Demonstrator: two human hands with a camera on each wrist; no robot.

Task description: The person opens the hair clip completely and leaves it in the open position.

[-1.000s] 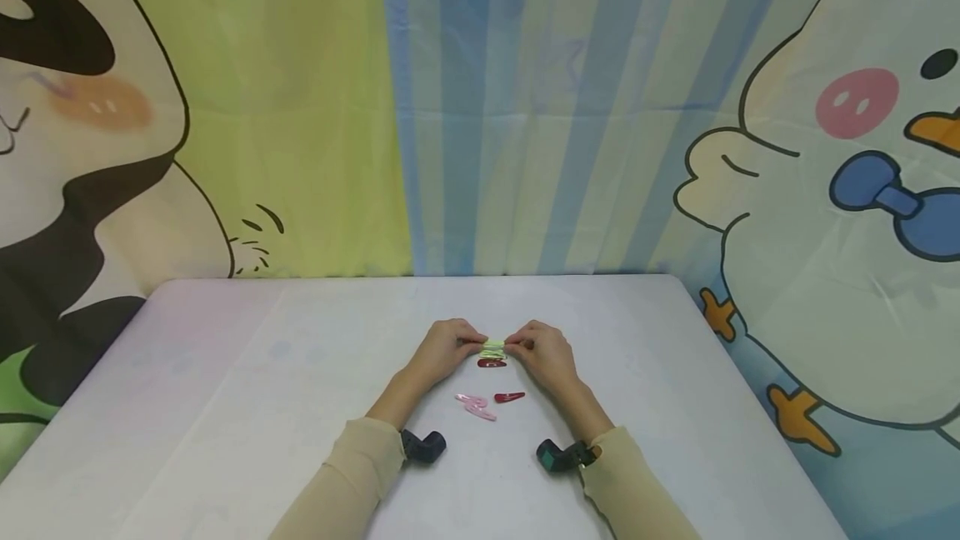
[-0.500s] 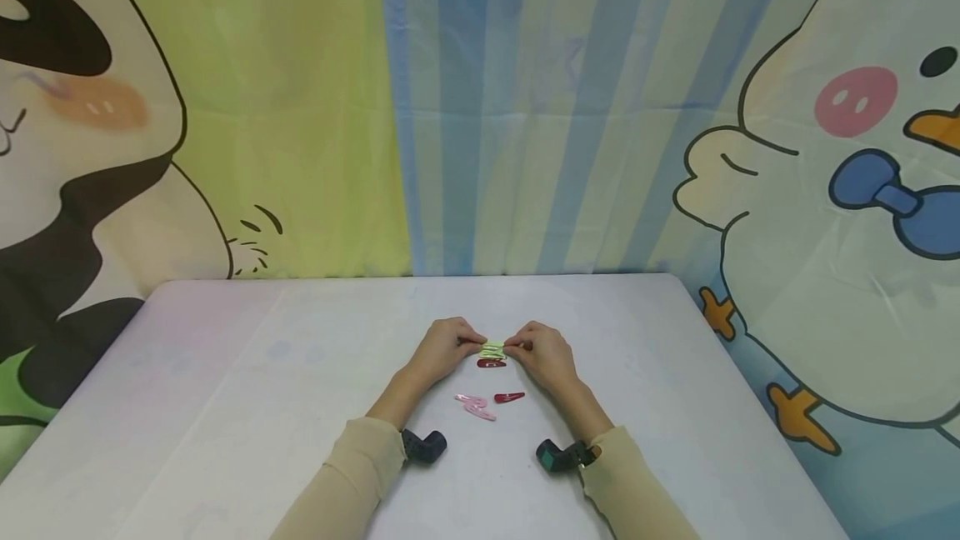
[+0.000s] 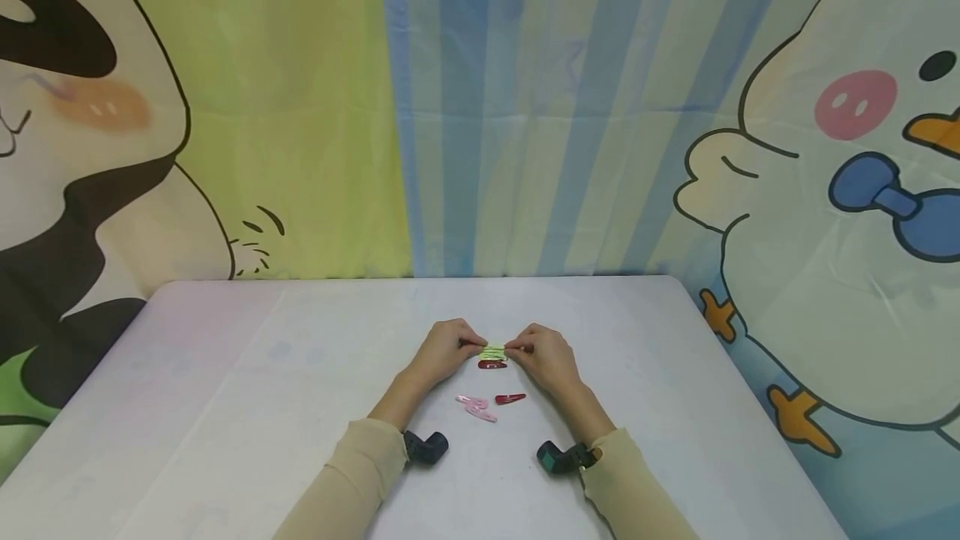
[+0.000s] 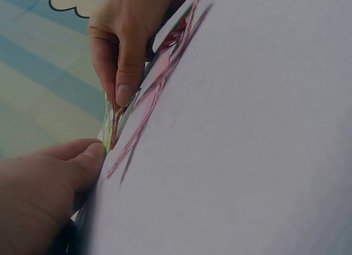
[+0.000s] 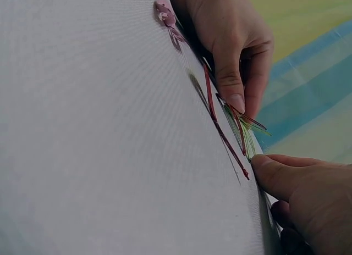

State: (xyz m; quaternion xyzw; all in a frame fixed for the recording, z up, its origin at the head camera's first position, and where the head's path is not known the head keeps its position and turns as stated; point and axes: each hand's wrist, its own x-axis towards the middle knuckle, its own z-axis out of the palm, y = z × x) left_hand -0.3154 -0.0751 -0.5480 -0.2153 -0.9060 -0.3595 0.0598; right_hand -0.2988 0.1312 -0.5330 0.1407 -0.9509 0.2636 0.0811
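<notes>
Both hands meet over several yellow-green hair clips (image 3: 492, 353), laid side by side on the white table. My left hand (image 3: 442, 352) pinches their left ends between thumb and forefinger. At the right ends, the right hand (image 3: 546, 357) pinches in the same way. Just nearer than the green clips lies a red hair clip (image 3: 492, 365). Closer to the body are a second red hair clip (image 3: 510, 398) and two pink ones, one pink hair clip (image 3: 472, 401) beside the other. In the left wrist view, the fingertips hide the ends of the green clips (image 4: 106, 128).
The white table (image 3: 247, 407) runs back to a printed curtain (image 3: 510, 107) with cartoon animals. A black wrist camera (image 3: 426, 448) sits on the left wrist, another black wrist camera (image 3: 558, 458) on the right.
</notes>
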